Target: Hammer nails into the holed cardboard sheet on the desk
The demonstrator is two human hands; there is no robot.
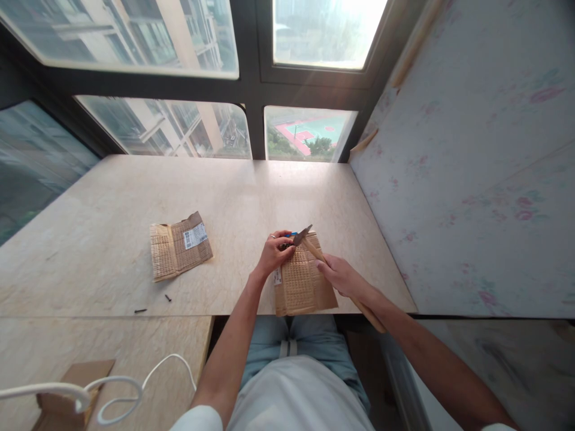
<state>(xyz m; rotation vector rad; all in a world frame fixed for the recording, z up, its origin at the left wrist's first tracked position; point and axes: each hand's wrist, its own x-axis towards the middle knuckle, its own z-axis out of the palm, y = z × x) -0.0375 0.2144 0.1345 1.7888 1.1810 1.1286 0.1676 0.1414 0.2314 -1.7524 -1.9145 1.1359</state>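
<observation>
My right hand (340, 275) is closed around the wooden handle of a hammer (303, 234). Its metal head is close to the fingertips of my left hand (273, 254), and the handle's end sticks out past my right wrist. My left fingers are pinched at the top left edge of a brown corrugated cardboard piece (305, 293). Between them a small thing with a blue part (291, 234) and a dark part shows; fingers and hammer head hide most of it. The cardboard lies at the table's front edge.
A second cardboard piece (179, 246) with a white label lies to the left. Two dark screws or nails (168, 297) are in front of it. A white cable (130, 400) and folded cardboard (87, 372) are at lower left. Windows stand behind the table; a flowered wall (471, 197) bounds the right.
</observation>
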